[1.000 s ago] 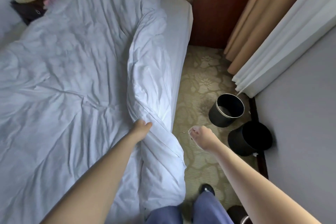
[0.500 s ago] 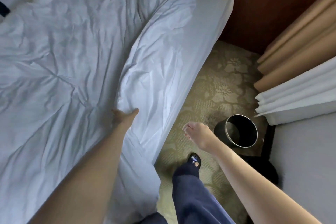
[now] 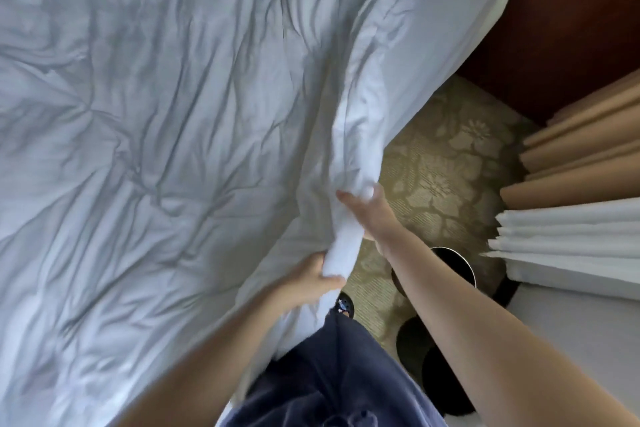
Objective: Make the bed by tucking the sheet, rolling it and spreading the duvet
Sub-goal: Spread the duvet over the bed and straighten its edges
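Head view. Stands at the bed's right side, gripping the duvet [image 3: 173, 149] by its bunched edge [image 3: 349, 163] in both hands. Clenches the left hand [image 3: 308, 279] round the near end of the bunch, thumb over the top. Wraps the right hand [image 3: 372, 215] round it just farther along, fingers curled into the cloth. Holds that edge lifted at the bed's rim, partly over the carpet [image 3: 440, 177]. Shows the bunch's long axis running near to far, leaning right toward the far corner, with the rest lying crumpled across the bed to the left. Leaves a bare strip of sheet [image 3: 478, 21] uncovered at far right. Keeps the left hand nearer the body, the right nearer the unspread length. Probably calls for a pull rightward, across that axis, to carry the edge over the bare strip. Stands close to a black bin [image 3: 453, 258] at near right.
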A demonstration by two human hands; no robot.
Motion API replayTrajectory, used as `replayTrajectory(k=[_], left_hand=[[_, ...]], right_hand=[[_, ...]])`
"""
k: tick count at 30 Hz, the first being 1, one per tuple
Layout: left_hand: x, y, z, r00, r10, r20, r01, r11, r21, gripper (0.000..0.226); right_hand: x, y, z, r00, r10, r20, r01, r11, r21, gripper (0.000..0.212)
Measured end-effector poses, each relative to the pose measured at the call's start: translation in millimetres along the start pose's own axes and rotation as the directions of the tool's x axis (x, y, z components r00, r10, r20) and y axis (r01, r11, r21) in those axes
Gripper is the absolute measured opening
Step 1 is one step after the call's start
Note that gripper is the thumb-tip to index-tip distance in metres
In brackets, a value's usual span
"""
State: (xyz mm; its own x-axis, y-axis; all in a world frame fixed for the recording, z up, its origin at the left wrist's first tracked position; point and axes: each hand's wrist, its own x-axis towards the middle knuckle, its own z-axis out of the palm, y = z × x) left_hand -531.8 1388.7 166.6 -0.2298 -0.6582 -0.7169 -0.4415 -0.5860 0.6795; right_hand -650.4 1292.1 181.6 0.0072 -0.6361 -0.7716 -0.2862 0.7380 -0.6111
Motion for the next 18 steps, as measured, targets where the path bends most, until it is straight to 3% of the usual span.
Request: replayTrajectory(k=[2,3,5,11,15,18], left_hand=[[6.3,5.3,-3.9,0.995,0.006,0.102,-0.018,0.993,0.118,0.023],[10.9,7.1,-8.7,0.991,-0.006,0.133,-0.017,0.985,0.174,0.032],[24.0,10.2,-23.1,0.985,-0.041,0.170,0.005,0.978,0.210,0.040],[62.4,31.8,-65.3,0.973,-0.191,0.131,0.196,0.980,-0.024,0.011],[97.8,60.6,-85.0,0.974,-0.225,0.015,0.225,0.974,0.008,0.021],[122.6,89.2,-98.7,0.975,-0.212,-0.070,0.210,0.977,-0.038,0.016]], right_hand=[[9.8,-3.3,-3.4,1.000,-0.024,0.015,0.027,0.963,-0.267,0.079],[13.9,-4.1,-5.7,0.999,-0.036,0.039,0.050,0.899,-0.434,0.061],[23.5,-1.1,-11.9,0.997,-0.053,0.049,0.071,0.820,-0.568,0.019],[41.4,11.1,-54.7,0.995,0.097,-0.040,-0.102,0.825,-0.556,0.023],[48.8,6.1,-81.4,0.971,0.188,-0.151,-0.239,0.830,-0.503,0.022],[61.9,-15.3,-92.6,0.974,0.155,-0.168,-0.217,0.862,-0.458,0.025]])
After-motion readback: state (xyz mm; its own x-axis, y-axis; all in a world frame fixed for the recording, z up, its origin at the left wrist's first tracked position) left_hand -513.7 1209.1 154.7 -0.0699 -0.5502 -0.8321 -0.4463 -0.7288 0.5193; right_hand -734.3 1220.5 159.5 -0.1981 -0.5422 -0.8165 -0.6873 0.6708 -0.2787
